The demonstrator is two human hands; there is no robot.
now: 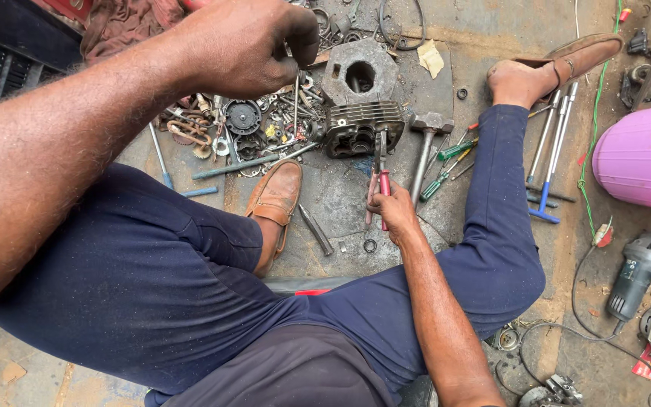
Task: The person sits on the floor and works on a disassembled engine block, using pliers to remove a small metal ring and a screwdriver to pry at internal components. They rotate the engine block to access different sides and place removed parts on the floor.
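Observation:
My left hand (242, 45) is raised close to the camera, fingers pinched on a thin metal rod (296, 102) that hangs down over the parts pile. My right hand (395, 213) rests low on the floor and grips the red handles of pliers (380, 177), whose jaws point at a finned engine cylinder block (362, 126). Behind it stands a grey cylinder casting (360, 71) with a round bore. I sit on the floor in dark blue trousers, brown shoes (275, 200) on both feet.
A hammer (425, 147) and green-handled screwdrivers (446, 162) lie right of the block. A heap of small metal parts (242, 124) lies to its left. Long wrenches (550, 151), a pink round container (642, 154) and an angle grinder (638, 271) are on the right.

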